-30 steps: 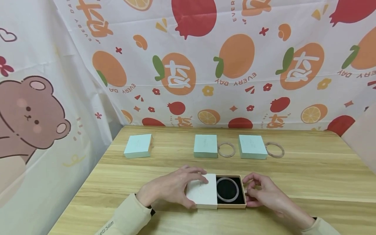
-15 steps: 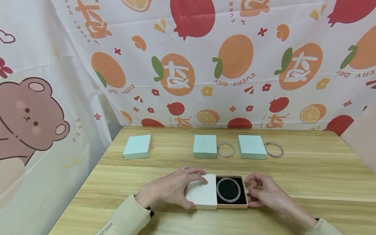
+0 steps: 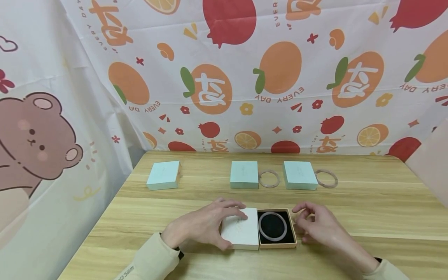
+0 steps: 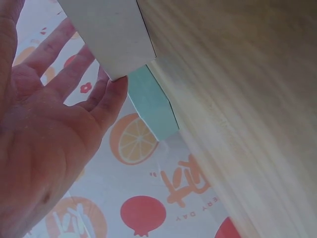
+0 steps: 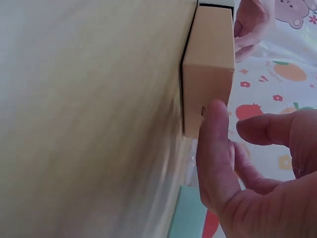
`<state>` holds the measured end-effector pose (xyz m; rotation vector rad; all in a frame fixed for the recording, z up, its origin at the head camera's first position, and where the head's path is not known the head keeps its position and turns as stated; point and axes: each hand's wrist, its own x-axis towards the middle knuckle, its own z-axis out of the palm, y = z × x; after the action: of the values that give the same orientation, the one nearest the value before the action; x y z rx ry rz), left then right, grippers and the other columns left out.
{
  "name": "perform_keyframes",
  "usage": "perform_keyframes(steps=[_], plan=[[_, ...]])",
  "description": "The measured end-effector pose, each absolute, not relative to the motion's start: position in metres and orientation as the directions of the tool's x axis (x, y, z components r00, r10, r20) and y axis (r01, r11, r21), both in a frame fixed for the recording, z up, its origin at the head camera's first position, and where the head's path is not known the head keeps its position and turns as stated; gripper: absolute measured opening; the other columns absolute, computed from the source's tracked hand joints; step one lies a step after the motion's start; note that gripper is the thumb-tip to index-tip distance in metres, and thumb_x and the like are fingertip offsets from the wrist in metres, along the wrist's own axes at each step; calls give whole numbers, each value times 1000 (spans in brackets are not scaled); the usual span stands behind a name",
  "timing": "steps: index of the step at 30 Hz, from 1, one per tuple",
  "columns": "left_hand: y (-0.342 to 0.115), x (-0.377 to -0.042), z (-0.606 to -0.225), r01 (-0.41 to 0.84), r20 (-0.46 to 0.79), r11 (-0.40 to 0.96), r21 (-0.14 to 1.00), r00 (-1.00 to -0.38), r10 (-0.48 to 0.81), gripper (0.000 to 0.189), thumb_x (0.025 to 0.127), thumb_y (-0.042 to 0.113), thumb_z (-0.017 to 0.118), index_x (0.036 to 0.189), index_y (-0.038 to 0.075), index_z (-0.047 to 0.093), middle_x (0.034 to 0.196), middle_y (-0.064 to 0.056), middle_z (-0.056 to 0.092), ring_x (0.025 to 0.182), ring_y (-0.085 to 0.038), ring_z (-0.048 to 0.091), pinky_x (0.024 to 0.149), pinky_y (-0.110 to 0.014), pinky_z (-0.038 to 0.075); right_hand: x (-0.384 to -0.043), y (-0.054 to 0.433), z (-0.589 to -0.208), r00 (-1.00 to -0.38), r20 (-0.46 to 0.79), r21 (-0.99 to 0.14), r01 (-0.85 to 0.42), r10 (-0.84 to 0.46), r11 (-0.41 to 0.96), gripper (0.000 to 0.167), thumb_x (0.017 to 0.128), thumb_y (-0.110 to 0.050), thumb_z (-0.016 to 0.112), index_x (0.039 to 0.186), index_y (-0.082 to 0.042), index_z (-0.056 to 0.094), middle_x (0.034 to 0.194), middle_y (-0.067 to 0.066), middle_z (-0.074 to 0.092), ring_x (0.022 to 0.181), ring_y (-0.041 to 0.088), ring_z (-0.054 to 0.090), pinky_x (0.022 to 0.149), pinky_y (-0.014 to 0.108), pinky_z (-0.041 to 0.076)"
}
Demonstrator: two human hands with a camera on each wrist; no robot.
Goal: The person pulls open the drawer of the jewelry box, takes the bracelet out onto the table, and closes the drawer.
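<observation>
On the table lies a slide-out jewelry box, its white outer sleeve (image 3: 241,228) at the left. From the sleeve's right side extends an orange-tan drawer (image 3: 277,245) with a black pad inside. A pale mauve bangle (image 3: 261,227) lies on that pad. My left hand (image 3: 210,221) grips the sleeve, thumb at the near side and fingers over its top and far edge. In the left wrist view, a fingertip meets the corner of the white sleeve (image 4: 116,39). Beside the drawer's right end is my right hand (image 3: 320,225), fingers loosely bent and holding nothing.
Along the back stand three mint-green boxes: a left one (image 3: 163,174), a middle one (image 3: 244,174) and a right one (image 3: 300,175). A bangle (image 3: 269,186) lies beside the middle box, another bangle (image 3: 327,186) beside the right one. A fruit-print cloth (image 3: 245,124) hangs behind the table.
The drawer has slid a little farther right out of the sleeve, carrying the bangle. My right hand has let go of its end and moved slightly right; the left hand stays put.
</observation>
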<state>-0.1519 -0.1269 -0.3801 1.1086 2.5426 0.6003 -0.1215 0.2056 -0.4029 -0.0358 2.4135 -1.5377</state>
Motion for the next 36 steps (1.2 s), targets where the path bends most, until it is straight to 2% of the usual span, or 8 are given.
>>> perform_keyframes(steps=[3, 8, 14, 17, 22, 26, 31, 36], plan=[[-127, -152, -380, 623, -104, 615, 483, -656, 747, 64, 75, 33, 84, 134, 30, 63, 156, 9, 47, 138, -18, 42, 107, -37, 46, -122, 201, -399, -979, -148, -865, 59, -142, 498, 25, 89, -5, 71, 114, -4, 66, 85, 7, 60, 69, 15, 62, 57, 31, 59], [-128, -152, -381, 634, -97, 608, 477, -650, 754, 64, 74, 34, 84, 134, 30, 63, 155, 8, 48, 136, -19, 44, 107, -37, 46, -124, 196, -398, -979, -87, -844, -25, -184, 535, 21, 87, -4, 74, 108, -4, 69, 81, 5, 62, 66, 12, 63, 57, 27, 57], [-135, -153, -383, 631, -88, 609, 480, -656, 749, 63, 72, 33, 85, 131, 31, 64, 154, 8, 49, 136, -19, 44, 106, -37, 47, -124, 195, -400, -978, -120, -851, 12, -172, 526, 22, 86, -3, 76, 107, -4, 69, 83, 7, 61, 70, 14, 63, 57, 28, 59], [-137, -153, -383, 626, -87, 609, 488, -659, 747, 64, 72, 33, 86, 132, 32, 64, 154, 9, 49, 137, -19, 44, 105, -37, 47, -126, 194, -399, -985, -79, -812, -27, -155, 583, 20, 86, -7, 78, 105, -7, 70, 82, 3, 62, 72, 12, 62, 57, 25, 56], [-139, -151, -382, 620, -90, 612, 490, -663, 743, 64, 72, 33, 86, 132, 31, 64, 155, 7, 48, 138, -19, 44, 106, -37, 47, -132, 190, -395, -971, 101, -669, -227, -216, 707, 11, 86, -12, 79, 95, -15, 73, 78, -7, 63, 72, 3, 56, 60, 21, 46], [-139, -150, -381, 628, -88, 614, 478, -661, 745, 64, 73, 33, 86, 133, 30, 64, 156, 5, 48, 137, -20, 44, 106, -37, 47, -136, 183, -394, -913, 223, -495, -408, -342, 767, 9, 84, -15, 81, 85, -20, 73, 76, -10, 57, 70, 3, 49, 61, 20, 42], [-139, -148, -381, 643, -80, 614, 457, -658, 749, 65, 74, 33, 84, 135, 30, 62, 158, 5, 47, 137, -19, 44, 106, -36, 48, -141, 175, -396, -857, 245, -306, -512, -453, 803, 11, 83, -23, 84, 80, -18, 74, 76, -8, 55, 65, 1, 46, 58, 20, 39], [-139, -144, -379, 654, -74, 617, 437, -658, 749, 64, 76, 31, 84, 136, 31, 62, 159, 8, 45, 140, -18, 43, 108, -37, 47, -143, 170, -398, -860, 209, -268, -508, -465, 819, 14, 81, -23, 86, 77, -16, 74, 75, -7, 57, 64, 2, 48, 58, 20, 42]])
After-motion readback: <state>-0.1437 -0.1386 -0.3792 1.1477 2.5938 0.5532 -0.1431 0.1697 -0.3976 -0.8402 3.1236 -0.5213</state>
